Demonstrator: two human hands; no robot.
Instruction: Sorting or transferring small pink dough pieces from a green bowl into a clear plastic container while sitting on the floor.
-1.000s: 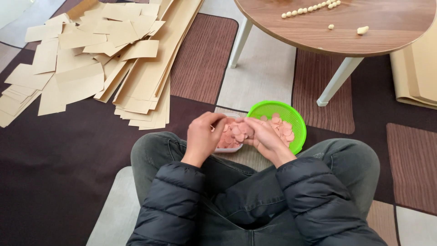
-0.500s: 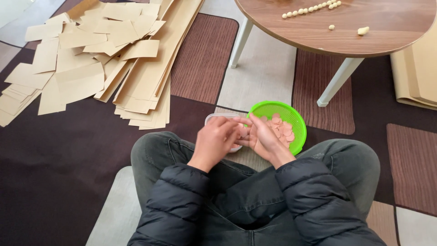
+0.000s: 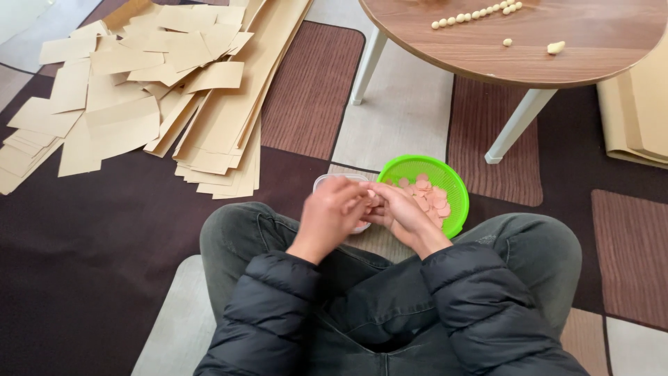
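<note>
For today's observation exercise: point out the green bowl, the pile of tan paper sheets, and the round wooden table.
green bowl (image 3: 456,182), head view, right rim.
tan paper sheets (image 3: 125,125), head view, a top sheet.
round wooden table (image 3: 591,35), head view, bare top.

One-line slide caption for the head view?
Left hand and right hand meet beside a round green plastic basket of pink discs.

Green round basket (image 3: 456,182) on the rug, upright, holding pink round discs (image 3: 430,198). Small clear container (image 3: 327,182) just left of it, mostly hidden; contents probably more discs.
</note>
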